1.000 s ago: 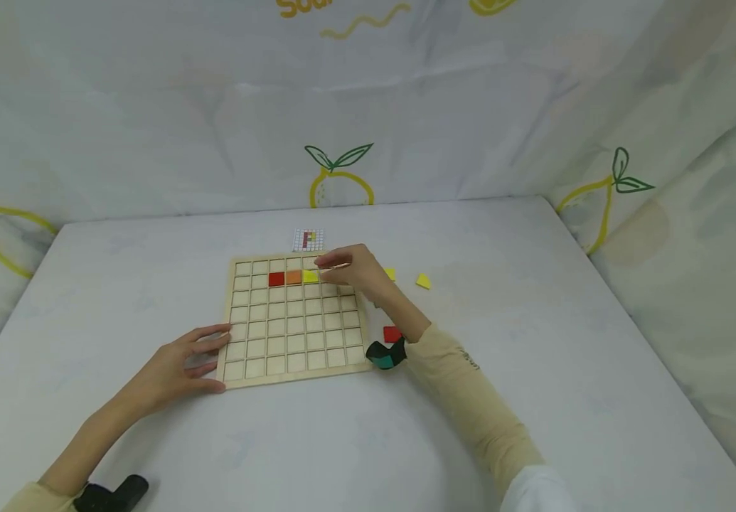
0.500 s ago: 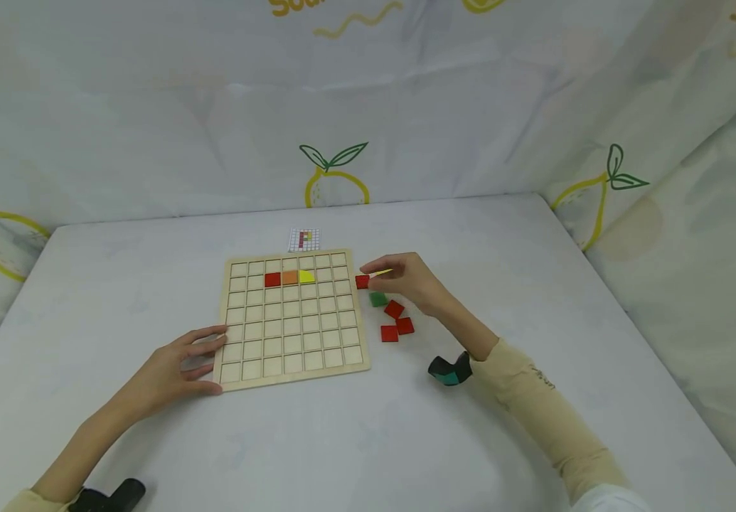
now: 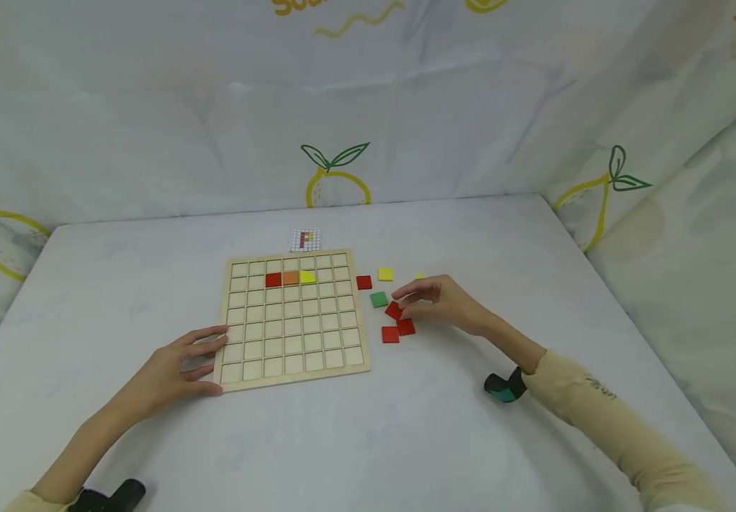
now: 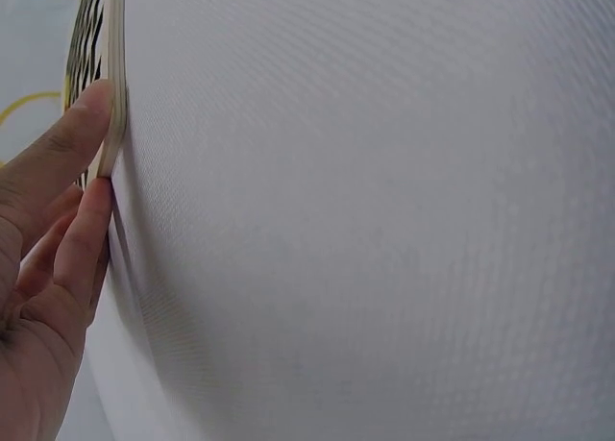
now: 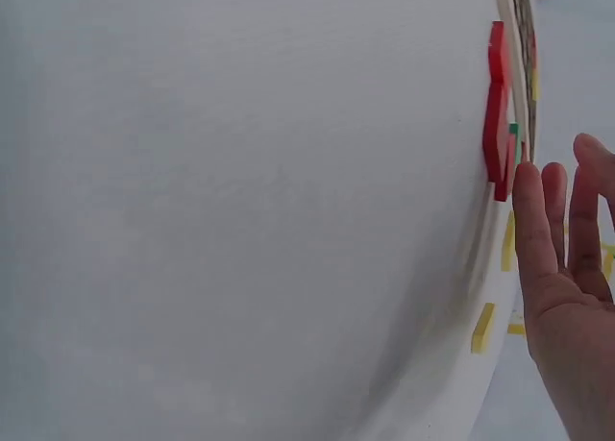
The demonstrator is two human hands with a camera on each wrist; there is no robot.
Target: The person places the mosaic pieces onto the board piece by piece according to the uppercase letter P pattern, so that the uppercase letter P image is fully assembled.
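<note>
The wooden grid board [image 3: 297, 323] lies flat, with a red, an orange and a yellow tile [image 3: 308, 276] side by side in its upper rows. Along the board's left edge rests my left hand [image 3: 166, 373], fingers spread and thumb at the near corner; the left wrist view shows these fingertips [image 4: 94, 186] against the rim. My right hand [image 3: 447, 304] hovers at the loose tiles right of the board, fingertips by a red tile [image 3: 393, 310] that they partly cover. From the right wrist, its fingers look extended, with a gap to the thumb and nothing held.
Beside the board lie more red tiles [image 3: 390, 334], a green tile [image 3: 378, 299] and a yellow square [image 3: 385, 274]; another yellow piece [image 3: 420, 275] is partly behind the right hand. A small pattern card [image 3: 306, 240] lies beyond the board. Lemon-printed cloth [image 3: 444, 107] hangs behind the table.
My right hand has moved from over the board to the right, past the yellow and red tiles, then nearer me to the red pile. The left hand keeps its place at the board.
</note>
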